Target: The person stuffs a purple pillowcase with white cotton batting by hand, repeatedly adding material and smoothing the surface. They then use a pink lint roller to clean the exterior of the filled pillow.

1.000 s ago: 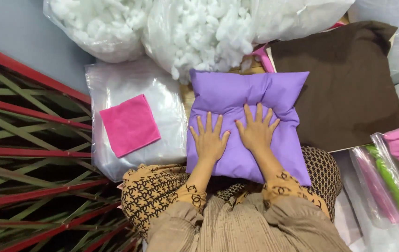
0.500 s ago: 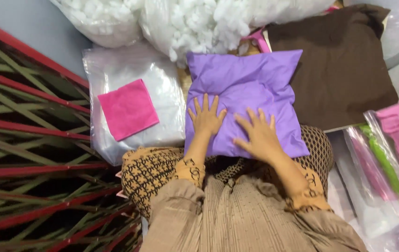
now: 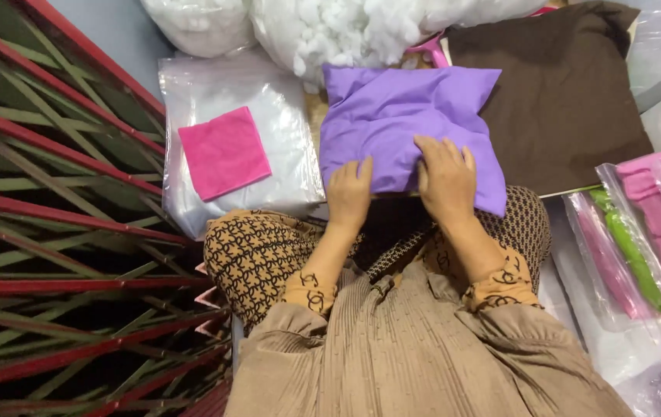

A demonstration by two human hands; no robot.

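A stuffed purple pillow (image 3: pixel 400 116) lies on my lap in the head view. My left hand (image 3: pixel 350 193) grips its near left edge, fingers curled over the fabric. My right hand (image 3: pixel 446 177) lies on the near right part of the pillow and holds its lower edge. Both wrists wear patterned brown cuffs. The pillow's near edge is lifted slightly off my patterned trousers (image 3: pixel 257 251).
A clear plastic bag (image 3: pixel 284 116) with a pink cloth square (image 3: pixel 224 152) lies left. Bags of white stuffing (image 3: pixel 330 31) sit behind. A brown pillow (image 3: pixel 570 93) lies right, with bagged pink and green cloths (image 3: pixel 632 239) beside it. Red and green slats (image 3: pixel 52 216) fill the left.
Both hands slid from flat on the pillow's top down to its near edge and took hold of it. The camera view shifted closer.
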